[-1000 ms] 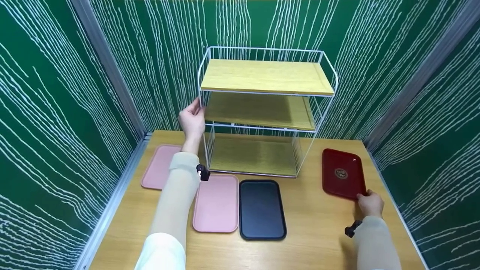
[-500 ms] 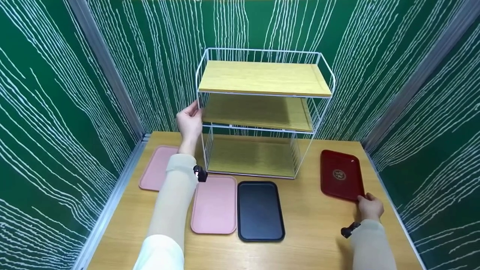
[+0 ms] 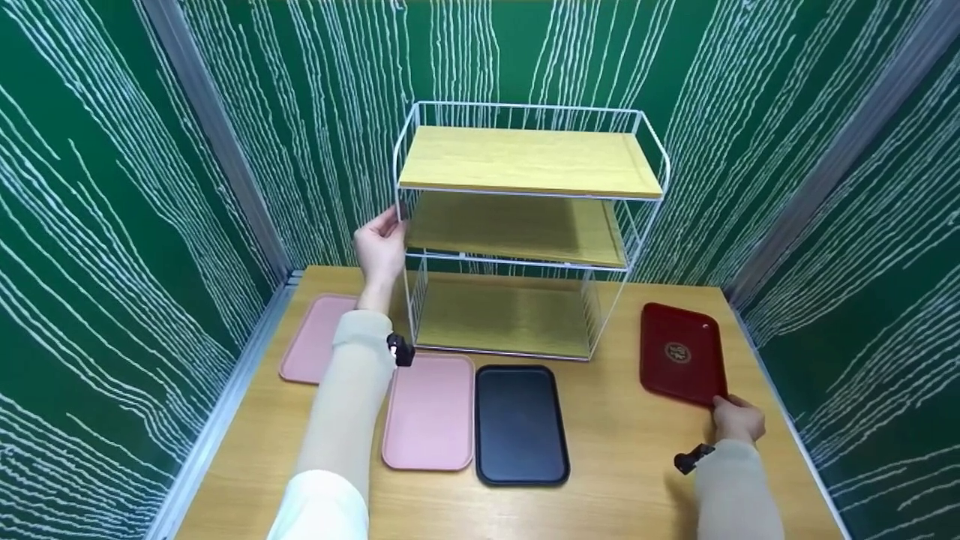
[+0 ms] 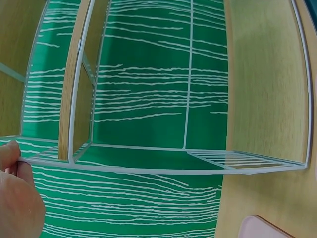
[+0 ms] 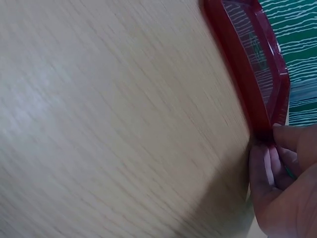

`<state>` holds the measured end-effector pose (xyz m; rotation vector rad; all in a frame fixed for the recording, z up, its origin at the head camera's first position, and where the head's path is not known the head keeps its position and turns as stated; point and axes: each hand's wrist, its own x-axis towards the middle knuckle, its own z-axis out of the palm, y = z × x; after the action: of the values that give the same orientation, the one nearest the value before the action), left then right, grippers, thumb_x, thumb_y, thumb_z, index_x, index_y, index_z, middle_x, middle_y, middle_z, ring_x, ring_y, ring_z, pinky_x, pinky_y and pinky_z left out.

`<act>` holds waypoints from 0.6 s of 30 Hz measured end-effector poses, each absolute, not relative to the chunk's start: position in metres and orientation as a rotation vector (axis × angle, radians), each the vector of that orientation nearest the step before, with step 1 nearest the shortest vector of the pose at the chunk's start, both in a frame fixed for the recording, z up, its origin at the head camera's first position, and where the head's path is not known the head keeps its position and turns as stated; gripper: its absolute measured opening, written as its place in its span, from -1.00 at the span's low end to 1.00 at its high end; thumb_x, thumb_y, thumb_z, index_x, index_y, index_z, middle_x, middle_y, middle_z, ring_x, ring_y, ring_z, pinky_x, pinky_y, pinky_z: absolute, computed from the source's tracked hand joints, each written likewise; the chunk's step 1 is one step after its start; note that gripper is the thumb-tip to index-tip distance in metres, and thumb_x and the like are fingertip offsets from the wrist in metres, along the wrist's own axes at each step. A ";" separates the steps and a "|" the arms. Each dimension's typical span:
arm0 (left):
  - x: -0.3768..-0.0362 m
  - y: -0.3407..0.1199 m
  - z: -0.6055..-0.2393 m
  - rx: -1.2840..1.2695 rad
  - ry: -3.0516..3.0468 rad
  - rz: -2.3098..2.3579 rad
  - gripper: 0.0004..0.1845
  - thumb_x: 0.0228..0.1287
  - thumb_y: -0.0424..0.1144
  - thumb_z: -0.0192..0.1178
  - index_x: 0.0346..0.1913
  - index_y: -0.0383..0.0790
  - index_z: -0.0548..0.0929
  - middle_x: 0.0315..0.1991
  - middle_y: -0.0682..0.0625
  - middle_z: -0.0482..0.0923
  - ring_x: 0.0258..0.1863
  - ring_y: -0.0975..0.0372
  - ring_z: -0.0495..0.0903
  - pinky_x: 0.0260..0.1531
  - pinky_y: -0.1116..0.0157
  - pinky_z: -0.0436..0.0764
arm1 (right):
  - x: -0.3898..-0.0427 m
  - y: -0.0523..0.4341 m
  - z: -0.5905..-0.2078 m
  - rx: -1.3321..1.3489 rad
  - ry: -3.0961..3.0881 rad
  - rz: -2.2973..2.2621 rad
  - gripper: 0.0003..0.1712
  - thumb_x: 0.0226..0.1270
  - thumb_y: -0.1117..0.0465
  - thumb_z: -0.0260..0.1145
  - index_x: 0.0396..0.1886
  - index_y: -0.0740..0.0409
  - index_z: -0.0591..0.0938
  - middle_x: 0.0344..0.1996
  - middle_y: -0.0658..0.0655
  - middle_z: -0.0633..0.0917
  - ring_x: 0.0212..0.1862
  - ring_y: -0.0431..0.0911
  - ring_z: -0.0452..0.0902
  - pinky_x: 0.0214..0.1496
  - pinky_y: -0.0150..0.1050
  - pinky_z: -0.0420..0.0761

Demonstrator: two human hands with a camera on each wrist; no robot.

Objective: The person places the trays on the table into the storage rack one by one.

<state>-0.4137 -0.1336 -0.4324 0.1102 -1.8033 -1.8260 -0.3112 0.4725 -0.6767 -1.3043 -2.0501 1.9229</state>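
A three-tier rack point(image 3: 529, 161) of white wire with wooden shelves stands at the back of the table. My left hand point(image 3: 380, 244) pinches its left front upright between the top and middle shelves; the left wrist view shows thumb and fingers on the wire point(image 4: 124, 168). At the right lies a dark red tray point(image 3: 682, 352) with a gold round emblem. My right hand point(image 3: 739, 420) pinches the tray's near right corner, thumb above and fingers beneath, as the right wrist view of the red tray point(image 5: 242, 64) shows.
A pink tray point(image 3: 429, 412) and a black tray point(image 3: 521, 424) lie side by side in front of the rack. Another pink tray point(image 3: 315, 337) lies at the left, partly behind my left forearm. Green walls with white lines enclose the table point(image 3: 615, 465).
The whole head view has shifted slightly downward. Both hands keep their grips on the rack and the red tray; my right wrist has turned a little.
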 end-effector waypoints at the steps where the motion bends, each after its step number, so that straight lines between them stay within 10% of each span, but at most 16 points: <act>1: -0.414 -0.133 -0.433 0.108 -1.797 -1.826 -0.65 0.45 -0.54 0.31 0.23 -0.35 0.73 0.17 -0.24 0.74 0.20 -0.04 0.73 0.16 0.34 0.71 | -0.310 0.472 -0.677 -1.287 -2.054 1.916 -0.27 0.64 0.16 0.27 0.68 0.14 0.28 0.68 0.25 0.19 0.68 0.15 0.05 0.72 0.01 0.09; 18: -0.417 -0.136 -0.433 0.066 -1.783 -1.849 -0.68 0.41 -0.60 0.30 0.18 -0.47 0.73 0.09 -0.27 0.77 0.12 -0.01 0.77 0.15 0.33 0.72 | -0.267 0.425 -0.605 -1.298 -1.867 2.089 -0.32 0.69 0.31 0.15 0.70 0.16 0.23 0.71 0.22 0.15 0.57 0.09 0.18 0.67 -0.15 0.16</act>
<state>-0.4168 -0.1361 -0.4327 0.0660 -1.7830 -1.8491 -0.2671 0.4246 -0.6047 -1.2985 -1.8667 2.0889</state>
